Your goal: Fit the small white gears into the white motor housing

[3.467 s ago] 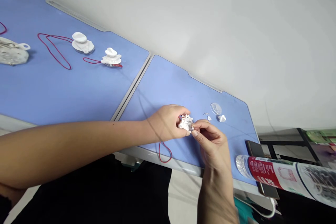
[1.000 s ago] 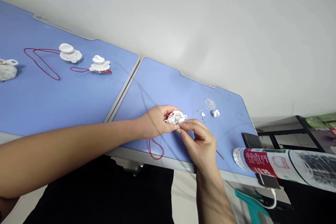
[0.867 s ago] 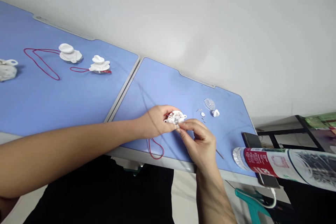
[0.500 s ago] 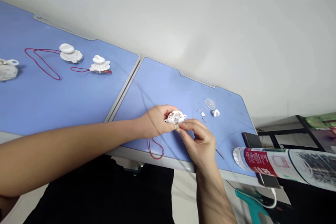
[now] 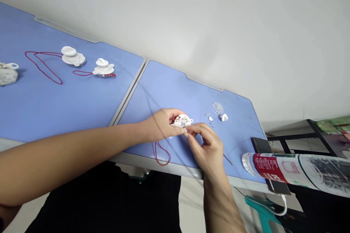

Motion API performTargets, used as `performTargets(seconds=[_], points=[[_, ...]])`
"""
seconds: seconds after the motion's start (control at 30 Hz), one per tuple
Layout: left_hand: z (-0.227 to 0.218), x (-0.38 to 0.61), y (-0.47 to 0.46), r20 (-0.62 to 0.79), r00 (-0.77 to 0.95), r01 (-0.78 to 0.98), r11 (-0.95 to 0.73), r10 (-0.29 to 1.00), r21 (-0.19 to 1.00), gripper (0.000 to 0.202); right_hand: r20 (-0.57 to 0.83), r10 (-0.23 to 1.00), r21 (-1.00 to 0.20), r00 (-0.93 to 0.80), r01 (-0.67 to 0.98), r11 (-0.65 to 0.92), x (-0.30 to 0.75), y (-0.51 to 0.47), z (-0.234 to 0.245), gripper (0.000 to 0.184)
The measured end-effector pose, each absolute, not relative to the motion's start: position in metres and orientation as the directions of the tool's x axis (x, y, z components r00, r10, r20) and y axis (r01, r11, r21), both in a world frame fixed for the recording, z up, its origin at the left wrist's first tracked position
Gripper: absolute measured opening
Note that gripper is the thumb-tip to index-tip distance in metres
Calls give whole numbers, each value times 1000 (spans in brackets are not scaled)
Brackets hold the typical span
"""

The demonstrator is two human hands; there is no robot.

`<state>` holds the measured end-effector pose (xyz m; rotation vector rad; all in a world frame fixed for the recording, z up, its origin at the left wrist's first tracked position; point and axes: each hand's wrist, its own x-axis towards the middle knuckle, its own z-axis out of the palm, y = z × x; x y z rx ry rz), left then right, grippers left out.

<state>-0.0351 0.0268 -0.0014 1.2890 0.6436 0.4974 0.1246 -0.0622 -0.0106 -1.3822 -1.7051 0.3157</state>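
Observation:
My left hand (image 5: pixel 161 125) grips a small round white plastic part (image 5: pixel 182 120) just above the right blue desk (image 5: pixel 175 91). A red wire (image 5: pixel 161 153) hangs from the part and loops over the desk's front edge. My right hand (image 5: pixel 206 145) is closed in a pinch at the part's near rim; what its fingertips hold is too small to make out. Close by on the desk lie a clear disc (image 5: pixel 218 108), a white knob (image 5: pixel 224 117) and a few tiny bits (image 5: pixel 210 119).
On the left blue desk (image 5: pixel 54 94) lie two white knob parts (image 5: pixel 72 55) (image 5: pixel 103 68) with red wires and another round part (image 5: pixel 7 74) at the far left. A plastic bottle (image 5: pixel 292 173) lies on its side at the right, over a phone (image 5: pixel 266 160). The wall is behind.
3.5 s ago the white part was held more on edge; now its round face is up and slightly lower. In the last second both hands have barely moved.

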Motion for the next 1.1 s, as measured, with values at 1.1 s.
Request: performTargets(seconds=[1.1], points=[[14,-33,30,-359,604,-61,490,712,869,20,471,870,-405,147,912,65,139,-59,-26,14]])
